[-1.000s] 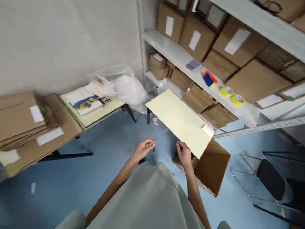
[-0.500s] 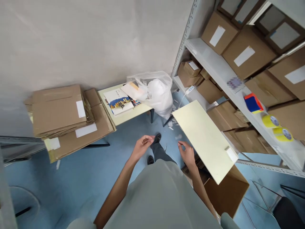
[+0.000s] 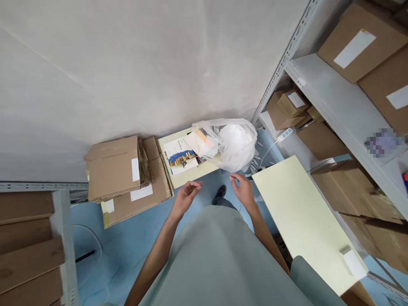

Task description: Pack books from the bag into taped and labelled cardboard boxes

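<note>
My left hand (image 3: 186, 198) hovers over the floor near the front edge of a cream table (image 3: 188, 179), fingers loosely bent, holding nothing. To its right, my right hand (image 3: 243, 189) is in the air just in front of a white plastic bag (image 3: 237, 146), thumb and forefinger apart, nothing between them. The bag bulges with white material and stands at the table's right end. Left of it lie a book with a city picture on its cover (image 3: 181, 157) and some papers (image 3: 200, 143). Neither hand visibly touches anything.
Flattened cardboard boxes (image 3: 114, 165) are stacked on the table's left. A second cream table (image 3: 306, 216) stands at right, a small white object (image 3: 353, 261) on it. Shelves (image 3: 338, 93) with boxes (image 3: 366, 42) rise behind it. Boxes (image 3: 30, 246) fill a left rack.
I have moved closer to the wall and the table with the bag. My hands have come up beside the table, still holding nothing. More of the left rack shows.
</note>
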`<state>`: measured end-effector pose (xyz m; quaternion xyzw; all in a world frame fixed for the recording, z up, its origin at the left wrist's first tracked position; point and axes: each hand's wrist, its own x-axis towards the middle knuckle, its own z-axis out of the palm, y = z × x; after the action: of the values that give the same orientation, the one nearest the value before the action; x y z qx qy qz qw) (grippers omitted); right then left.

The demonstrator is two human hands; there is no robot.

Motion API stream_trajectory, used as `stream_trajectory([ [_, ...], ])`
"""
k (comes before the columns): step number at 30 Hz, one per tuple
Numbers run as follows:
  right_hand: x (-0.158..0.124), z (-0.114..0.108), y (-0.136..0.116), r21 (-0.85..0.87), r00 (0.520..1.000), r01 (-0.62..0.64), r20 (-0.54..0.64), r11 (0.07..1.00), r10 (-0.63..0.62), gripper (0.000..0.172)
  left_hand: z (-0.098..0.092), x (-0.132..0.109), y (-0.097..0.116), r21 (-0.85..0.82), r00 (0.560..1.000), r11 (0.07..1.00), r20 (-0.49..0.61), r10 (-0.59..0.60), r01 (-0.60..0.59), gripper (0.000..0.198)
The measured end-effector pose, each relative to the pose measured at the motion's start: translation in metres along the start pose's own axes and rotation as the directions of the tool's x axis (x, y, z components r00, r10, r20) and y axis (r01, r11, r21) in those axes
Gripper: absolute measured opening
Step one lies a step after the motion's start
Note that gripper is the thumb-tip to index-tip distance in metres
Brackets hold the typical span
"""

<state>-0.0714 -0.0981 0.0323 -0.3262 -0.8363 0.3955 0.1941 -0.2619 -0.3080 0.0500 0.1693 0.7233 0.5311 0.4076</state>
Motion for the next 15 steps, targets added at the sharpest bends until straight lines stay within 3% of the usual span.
stream_trajectory([
  [7,0.083,0.001,-0.013,0.065,0.995,0.063,0.076,0.996,-0.067,0.034,0.01,0.062,0.025,-0.067,0.999,0.998,-0.037,0.01,-0.012,0.059],
  [15,0.116,0.009,-0.024,0.006,0.989,-0.031,0.147,1.0,0.03,0.027,0.014,0.128,0.025,0.042,0.996,0.996,0.041,0.074,-0.076,0.048],
])
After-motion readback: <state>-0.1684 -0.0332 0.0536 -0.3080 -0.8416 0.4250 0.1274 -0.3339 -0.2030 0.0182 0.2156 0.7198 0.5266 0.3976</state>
